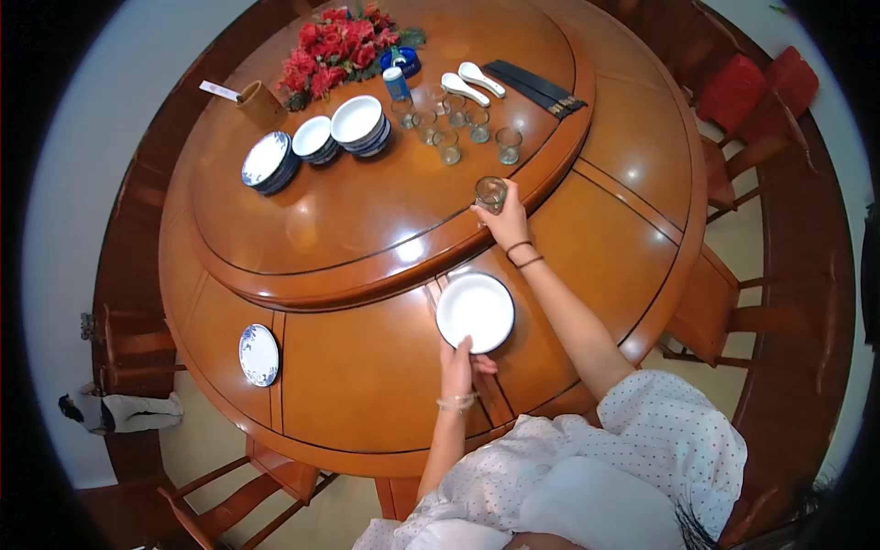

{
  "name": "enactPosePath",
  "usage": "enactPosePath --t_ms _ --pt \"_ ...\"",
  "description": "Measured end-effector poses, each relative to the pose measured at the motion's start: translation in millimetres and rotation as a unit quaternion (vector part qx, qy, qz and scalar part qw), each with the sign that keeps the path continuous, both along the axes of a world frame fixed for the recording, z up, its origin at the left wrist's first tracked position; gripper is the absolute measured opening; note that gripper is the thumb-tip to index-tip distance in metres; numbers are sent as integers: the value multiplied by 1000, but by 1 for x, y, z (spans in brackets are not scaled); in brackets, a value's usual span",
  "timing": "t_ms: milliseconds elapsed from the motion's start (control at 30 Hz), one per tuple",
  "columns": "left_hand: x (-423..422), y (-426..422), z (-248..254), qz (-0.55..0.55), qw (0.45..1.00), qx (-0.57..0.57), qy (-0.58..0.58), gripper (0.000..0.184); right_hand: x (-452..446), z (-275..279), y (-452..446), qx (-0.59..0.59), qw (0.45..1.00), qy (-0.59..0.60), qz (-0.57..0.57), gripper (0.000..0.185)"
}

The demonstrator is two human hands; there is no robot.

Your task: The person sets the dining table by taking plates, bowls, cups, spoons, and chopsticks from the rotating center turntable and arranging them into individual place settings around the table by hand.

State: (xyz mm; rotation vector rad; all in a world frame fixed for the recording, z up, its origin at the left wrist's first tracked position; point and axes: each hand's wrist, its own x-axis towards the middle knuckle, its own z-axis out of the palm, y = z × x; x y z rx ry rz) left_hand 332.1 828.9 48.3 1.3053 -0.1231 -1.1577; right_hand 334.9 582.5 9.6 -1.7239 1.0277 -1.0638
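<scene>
My left hand (461, 361) grips the near rim of a white bowl (475, 313) over the front part of the table, thumb on the rim and fingers beneath. Further up and to the right, my right hand (507, 220) is closed around a clear glass (491, 191) at the edge of the raised round turntable (348, 229). Several more glasses (448, 147) stand on the turntable just beyond that hand. Two white spoons (465, 89) and a bundle of black chopsticks (534, 88) lie behind them.
Stacked bowls (356, 121) and stacked plates (267, 159) stand at the turntable's left. Behind are red flowers (335, 50), a blue can (395, 82) and a wooden holder (261, 106). A patterned plate (259, 355) lies at the left; chairs surround the table. A person stands far left.
</scene>
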Motion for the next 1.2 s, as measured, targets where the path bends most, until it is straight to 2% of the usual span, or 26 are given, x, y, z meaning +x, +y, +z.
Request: enactPosePath --t_ms 133,200,433,533,600,667,733,767,833,867,967,1000,1033,1100,1167,1200 --pt "-28 -5 7 -16 999 46 1 31 28 -15 -39 0 1000 25 -9 61" --pt "-33 -6 10 4 998 55 -6 32 38 -18 -47 -4 996 81 -35 62" --pt "-12 -18 7 32 996 70 -42 33 47 -18 -54 -6 995 99 9 69" --pt "2 -21 12 42 996 57 -51 33 39 -22 -42 -60 996 56 -23 73" --pt "14 -20 13 53 996 50 -47 33 22 -23 -14 -40 999 -19 -32 64" --pt "29 -18 13 67 996 39 -53 34 -1 -6 36 114 984 -132 32 45" --pt "52 -15 9 85 994 28 -56 35 -11 -4 76 158 971 -142 113 38" --pt "68 -15 5 65 994 16 -81 37 -8 2 93 141 970 -137 144 41" --pt "105 -20 0 43 993 3 -108 38 4 32 116 117 976 7 184 47" --pt "124 -24 -1 34 991 -18 -132 39 19 21 120 76 977 4 201 53" --pt "187 -38 10 -34 981 -45 -188 42 79 25 129 34 990 -47 128 53" --pt "209 -43 7 -55 981 -64 -177 43 99 25 125 -30 994 -34 102 53" --pt "232 -49 8 -73 974 -73 -199 43 119 26 122 -24 995 -36 94 53" --pt "275 -64 10 -62 977 -59 -193 43 173 10 101 -166 980 -96 57 54" --pt "318 -81 19 -59 967 -44 -242 48 209 39 97 5 997 -27 78 52" --pt "341 -92 18 -45 963 -65 -258 48 234 35 85 -21 997 -37 70 53"
